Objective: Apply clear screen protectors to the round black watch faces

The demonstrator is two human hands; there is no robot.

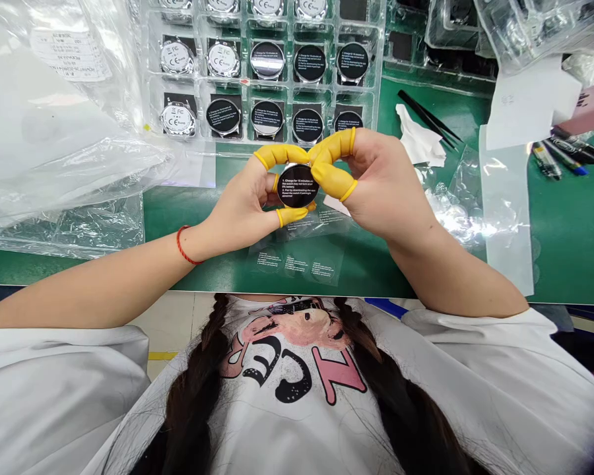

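Okay, nearest to us is a white T-shirt (297, 389) with a pink print, and two forearms reach out past it, a red string bracelet (182, 245) on the left wrist. Just short of the round watch (297, 186), on the wearer's side, a clear film sheet (297, 258) printed with small white text lies on a green work mat (361, 280).

And there's the watch itself, held up between both hands, its black printed film facing the camera and a sliver of silver rim showing. The left hand (240, 204) and the right hand (383, 185) are pinching it by the edge, with yellow finger cots (332, 179) on the gripping fingers, and the fingertips of the two hands meet just above it.

Beyond the watch, a clear plastic tray (264, 72) holds rows of more watches, some showing black film, others silver CE-marked backs. Off to the right of the watch, black tweezers (428, 119) lie beside a crumpled white wipe (420, 135). To its left, a big clear plastic bag (64, 142) sprawls out, and at the far right, well apart from the watch, sits a bunch of pens (567, 155).
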